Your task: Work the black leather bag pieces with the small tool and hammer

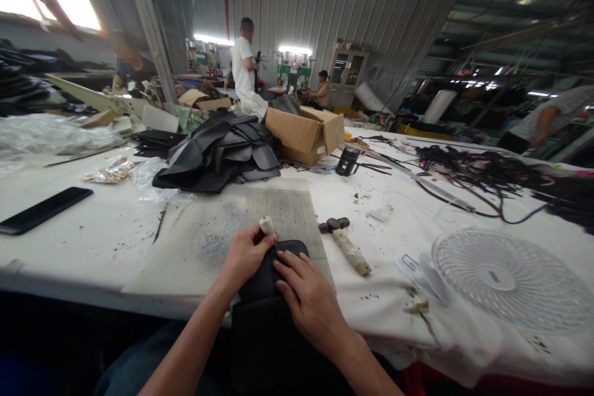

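My left hand [247,252] is closed around a short punch-like tool with a white-wrapped top [266,225]. The tool stands nearly upright at the far left edge of a black leather-like piece [260,278]; its lower tip is hidden by my fingers. With fingers stretched out, my right hand [309,297] lies flat on that piece and presses it down. The piece rests partly on a pale, marked board [185,260] and hangs over the table's near edge toward my lap. Right of the board lies a hammer [346,244] with a wrapped handle, touched by neither hand.
A white fan [501,278] lies at the right, and a phone [44,210] at the left. Farther back are a heap of black pieces [223,148], an open carton [297,133], a dark cup [347,161] and tangled straps [482,164]. Several people work beyond the table.
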`<action>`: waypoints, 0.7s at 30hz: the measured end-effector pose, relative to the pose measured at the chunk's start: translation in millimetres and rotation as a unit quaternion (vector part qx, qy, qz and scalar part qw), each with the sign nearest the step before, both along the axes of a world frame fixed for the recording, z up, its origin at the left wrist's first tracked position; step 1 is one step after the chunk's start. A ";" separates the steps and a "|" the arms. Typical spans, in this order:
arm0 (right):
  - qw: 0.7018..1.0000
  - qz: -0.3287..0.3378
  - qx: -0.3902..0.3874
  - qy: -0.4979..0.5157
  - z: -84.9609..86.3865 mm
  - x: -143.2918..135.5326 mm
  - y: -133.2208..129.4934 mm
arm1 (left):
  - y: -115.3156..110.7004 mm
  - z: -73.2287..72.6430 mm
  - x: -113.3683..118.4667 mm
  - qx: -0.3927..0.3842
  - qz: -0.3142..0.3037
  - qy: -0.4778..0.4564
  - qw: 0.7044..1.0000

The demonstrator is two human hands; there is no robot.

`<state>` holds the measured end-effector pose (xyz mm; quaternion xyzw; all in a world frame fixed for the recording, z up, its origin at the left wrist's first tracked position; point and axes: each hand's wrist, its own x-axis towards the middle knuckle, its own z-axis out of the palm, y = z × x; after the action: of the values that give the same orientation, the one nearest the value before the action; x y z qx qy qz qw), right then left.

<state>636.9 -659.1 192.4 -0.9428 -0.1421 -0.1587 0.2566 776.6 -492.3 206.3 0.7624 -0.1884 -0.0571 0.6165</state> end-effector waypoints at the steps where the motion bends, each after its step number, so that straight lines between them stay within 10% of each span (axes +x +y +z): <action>1: 1.000 0.001 -0.001 0.001 0.1 0.0 0.2 | -0.6 -0.8 0.8 0.002 0.003 -0.003 1.000; 21: 1.000 -0.004 0.009 -0.009 -0.2 0.5 2.0 | 2.8 -0.5 -6.0 -0.037 -0.020 0.001 0.999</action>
<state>637.3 -657.0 192.2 -0.9396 -0.1391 -0.1695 0.2629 770.5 -489.4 205.8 0.7348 -0.2049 -0.0633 0.6435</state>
